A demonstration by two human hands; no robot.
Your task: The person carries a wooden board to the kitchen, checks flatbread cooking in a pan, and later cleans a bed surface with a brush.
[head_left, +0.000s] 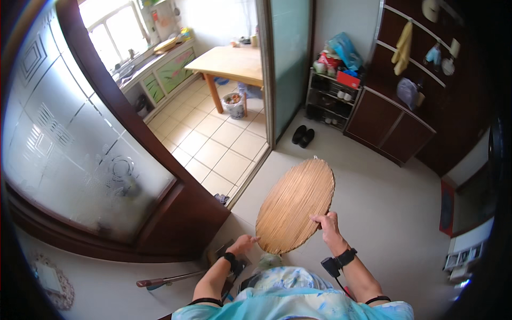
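A round, flat mat of thin tan stalks laid side by side [296,205] is held tilted in front of my body. Its far edge points toward the kitchen doorway. My right hand [329,226] grips the right edge, thumb on the upper face and the other fingers mostly hidden underneath. At the lower left edge, my left hand [244,245] pinches the rim, its fingers partly out of sight. Nothing lies on the mat.
Left of me is a frosted glass door [85,138]; beyond the doorway stand a wooden table [229,60] and a bin [233,109]. Black slippers [303,136] lie before a shoe rack [333,98]. A dark cabinet [389,125] lines the right wall.
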